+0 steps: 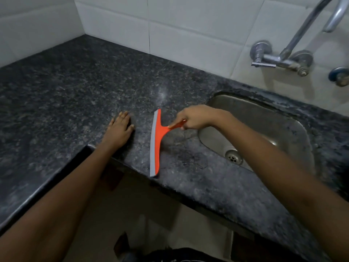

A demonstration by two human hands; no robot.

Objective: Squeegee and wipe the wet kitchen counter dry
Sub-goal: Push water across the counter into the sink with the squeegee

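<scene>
Orange squeegee (157,137) lies on the dark speckled stone table (66,87), just left of the steel sink (264,129). My right hand (194,118) grips its handle (178,124). The right fingers (181,120) are curled tight round the handle, and one fingertip reaches toward the spot where the handle joins the head. The grey rubber blade (153,148) runs down the left side of the head, from mid-table to the front lip of the table. Its near end sits right at that lip. The blade looks to be touching the stone, but I cannot tell how hard it presses.

My left hand (119,132) lies palm down on the table, near the squeegee on its left and not touching it. The left fingers (123,115) are straight and close together, and the thumb sticks out toward the blade. That hand holds nothing. My left wrist crosses the inner corner of the table's front edge, and my right forearm passes over the sink's near left corner.

A darker blotch (188,156) with a thin outline marks the stone between the blade and the sink; I cannot tell if it is water. The drain (233,156) shows in the sink bottom. A white tiled wall (188,25) stands behind, with a chrome tap (283,59) mounted on it above the sink. A small glare spot (162,93) sits on the stone beyond the blade's far end.
</scene>
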